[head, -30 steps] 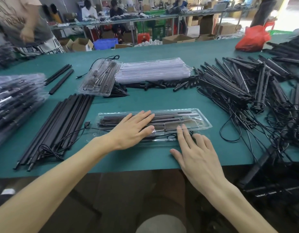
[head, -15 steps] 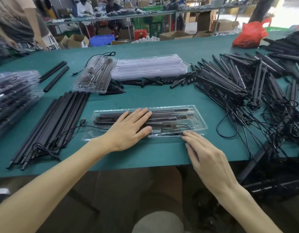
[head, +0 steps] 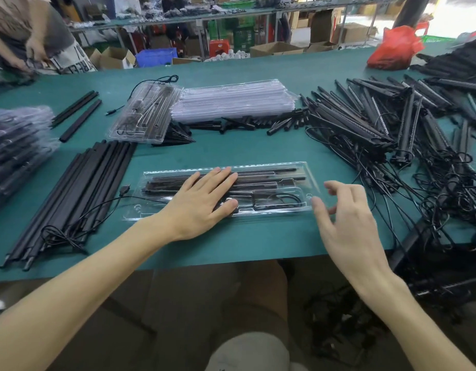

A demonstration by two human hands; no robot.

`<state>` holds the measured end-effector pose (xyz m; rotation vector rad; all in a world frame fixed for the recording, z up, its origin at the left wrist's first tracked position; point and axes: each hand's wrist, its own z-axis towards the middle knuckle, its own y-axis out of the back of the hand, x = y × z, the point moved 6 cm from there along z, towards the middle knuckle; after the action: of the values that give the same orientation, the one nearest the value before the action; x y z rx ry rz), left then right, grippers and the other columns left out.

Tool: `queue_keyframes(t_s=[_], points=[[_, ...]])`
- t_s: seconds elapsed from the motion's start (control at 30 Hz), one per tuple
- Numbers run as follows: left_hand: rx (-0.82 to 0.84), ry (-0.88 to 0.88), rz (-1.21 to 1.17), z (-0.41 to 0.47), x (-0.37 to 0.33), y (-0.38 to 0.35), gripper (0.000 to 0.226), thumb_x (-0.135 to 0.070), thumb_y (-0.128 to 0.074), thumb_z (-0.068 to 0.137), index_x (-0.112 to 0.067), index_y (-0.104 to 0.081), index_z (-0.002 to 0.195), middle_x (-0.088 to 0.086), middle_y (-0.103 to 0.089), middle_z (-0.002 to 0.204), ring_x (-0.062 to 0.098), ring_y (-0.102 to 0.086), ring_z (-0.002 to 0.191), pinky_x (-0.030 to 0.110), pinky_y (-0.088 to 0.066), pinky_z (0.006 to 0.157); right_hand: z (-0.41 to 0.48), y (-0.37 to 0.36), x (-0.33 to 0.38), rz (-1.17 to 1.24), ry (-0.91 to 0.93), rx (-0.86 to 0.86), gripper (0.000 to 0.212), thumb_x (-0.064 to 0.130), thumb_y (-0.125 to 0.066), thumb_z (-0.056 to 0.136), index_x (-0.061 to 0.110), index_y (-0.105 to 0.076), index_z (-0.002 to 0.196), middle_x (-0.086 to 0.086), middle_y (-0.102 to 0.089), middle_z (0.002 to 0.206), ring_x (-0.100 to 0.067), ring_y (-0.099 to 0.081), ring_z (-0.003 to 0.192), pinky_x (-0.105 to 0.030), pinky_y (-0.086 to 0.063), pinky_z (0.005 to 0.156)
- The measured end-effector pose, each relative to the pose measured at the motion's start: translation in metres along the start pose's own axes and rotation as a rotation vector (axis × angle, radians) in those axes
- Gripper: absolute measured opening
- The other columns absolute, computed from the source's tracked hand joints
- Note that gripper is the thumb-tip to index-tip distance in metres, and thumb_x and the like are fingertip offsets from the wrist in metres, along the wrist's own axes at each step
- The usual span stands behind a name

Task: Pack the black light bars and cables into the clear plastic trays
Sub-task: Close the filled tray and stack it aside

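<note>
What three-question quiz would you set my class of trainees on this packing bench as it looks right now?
1. True or false: the left hand lies flat on the clear tray in front of the person.
2. Where is the stack of empty clear trays? A. Beyond the tray under the hand. B. On the floor. C. Inside a cardboard box.
3. On which side of that tray does the tangled pile of light bars and cables lie?
Key: 1 true; 2 A; 3 the person's right.
</note>
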<state>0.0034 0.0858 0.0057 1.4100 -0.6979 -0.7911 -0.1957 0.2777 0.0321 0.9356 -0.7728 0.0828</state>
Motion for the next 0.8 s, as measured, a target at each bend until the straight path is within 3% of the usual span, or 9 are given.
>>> queue_keyframes(t_s=[0.07,0.13,0.2,0.3,0.43,0.6,0.8], points=[[0.005,-0.003,0.01,0.0,0.0,-0.001,0.078,-0.072,0.006,0.091,-0.036,0.004,0.16,-0.016,0.009,0.167,0.001,0.015,0.152,0.037,0.005,0.125,0.017,-0.008,-0.011,-0.036,-0.132,0.114,0.049,0.045,-0.047,0.103,0.011,-0.05,0.138,-0.002,-0.055,0.125,-0.022,-0.06,0.1,-0.04,-0.047,0.089],[0.003,-0.002,0.011,0.0,-0.001,-0.001,0.077,-0.071,0.006,0.091,-0.036,0.005,0.16,-0.016,0.01,0.167,0.001,0.015,0.152,0.037,0.005,0.125,0.036,-0.012,-0.017,-0.077,-0.188,0.181,0.041,0.04,-0.051,0.102,0.007,-0.061,0.126,-0.008,-0.067,0.115,-0.025,-0.06,0.098,-0.038,-0.045,0.088],[-0.008,0.0,0.001,0.0,-0.001,-0.001,0.077,-0.071,0.005,0.092,-0.036,0.003,0.16,-0.016,0.008,0.167,0.001,0.015,0.152,0.036,0.006,0.125,0.054,-0.014,-0.023,-0.036,-0.247,0.242,0.035,0.032,-0.056,0.099,0.001,-0.07,0.105,-0.016,-0.072,0.092,-0.024,-0.058,0.079,-0.036,-0.047,0.075],[-0.051,0.006,-0.026,-0.002,-0.003,0.0,0.075,-0.071,0.002,0.094,-0.037,-0.001,0.16,-0.017,0.003,0.168,0.0,0.012,0.152,0.037,0.004,0.125,0.067,-0.018,-0.03,0.167,-0.374,0.362,0.036,0.025,-0.063,0.093,-0.01,-0.07,0.088,-0.011,-0.059,0.059,-0.018,-0.046,0.049,-0.026,-0.042,0.048],[-0.112,0.006,-0.053,-0.005,-0.004,0.003,0.071,-0.069,-0.004,0.098,-0.036,-0.008,0.161,-0.018,-0.004,0.168,-0.002,0.006,0.152,0.038,-0.001,0.126,0.064,-0.027,-0.032,0.469,-0.468,0.465,0.025,0.02,-0.067,0.094,-0.005,-0.067,0.094,-0.007,-0.053,0.07,-0.013,-0.047,0.042,-0.021,-0.032,0.038],[-0.105,0.007,-0.053,-0.005,-0.005,0.004,0.069,-0.067,-0.006,0.099,-0.036,-0.007,0.161,-0.017,-0.003,0.168,-0.002,0.007,0.152,0.038,-0.001,0.126,0.059,-0.028,-0.035,0.615,-0.458,0.469,0.026,0.02,-0.069,0.095,-0.006,-0.066,0.1,-0.015,-0.066,0.083,-0.017,-0.066,0.053,-0.022,-0.046,0.041],[-0.104,-0.005,-0.054,-0.006,-0.005,0.005,0.07,-0.068,-0.004,0.098,-0.036,-0.008,0.161,-0.018,-0.003,0.167,-0.003,0.008,0.151,0.039,-0.001,0.126,0.057,-0.025,-0.037,0.68,-0.472,0.496,0.029,0.018,-0.074,0.09,-0.007,-0.069,0.103,-0.017,-0.066,0.083,-0.016,-0.059,0.049,-0.023,-0.045,0.041]])
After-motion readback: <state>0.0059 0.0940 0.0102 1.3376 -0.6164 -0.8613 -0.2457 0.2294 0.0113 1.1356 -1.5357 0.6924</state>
